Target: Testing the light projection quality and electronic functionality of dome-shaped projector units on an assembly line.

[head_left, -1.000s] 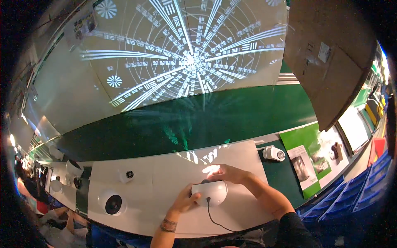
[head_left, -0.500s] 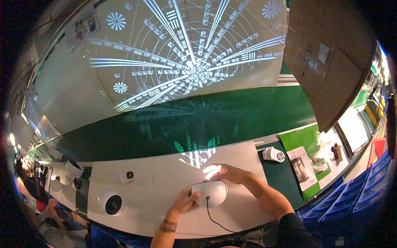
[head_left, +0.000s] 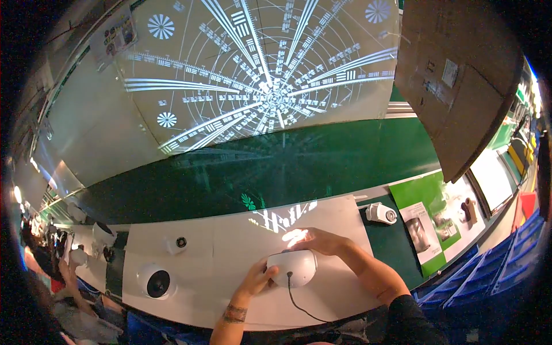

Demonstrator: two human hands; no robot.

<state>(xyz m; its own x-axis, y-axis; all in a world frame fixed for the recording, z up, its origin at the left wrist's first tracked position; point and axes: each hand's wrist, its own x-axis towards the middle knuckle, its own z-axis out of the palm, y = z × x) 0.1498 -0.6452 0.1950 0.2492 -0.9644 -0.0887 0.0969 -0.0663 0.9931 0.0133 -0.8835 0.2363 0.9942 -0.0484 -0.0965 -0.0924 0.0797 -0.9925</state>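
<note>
A white, rounded projector [head_left: 299,269] with a dark cable at its back rests on the white table sheet. My left hand [head_left: 257,280] grips its left side, the thumb lying on the shell. At its far end, my right hand [head_left: 319,241] is curled round the lens area. Bright light falls on those fingers, and the shell partly hides where they touch. A white radial test pattern [head_left: 273,99] shines on the pale board beyond. Broken patches of it fall on the table just past my right hand.
Left on the sheet are a white dome device [head_left: 156,283] with a dark round face and a small white camera [head_left: 178,244]. To the right lie another white camera [head_left: 380,214] and a green-and-white printed sheet [head_left: 422,227]. A large cardboard panel [head_left: 454,86] hangs at upper right. People work at far left.
The light patches beyond my right hand have changed shape, with fewer green streaks. A white line now shows beneath the pattern's centre. A person's arm at far left has risen toward a white device.
</note>
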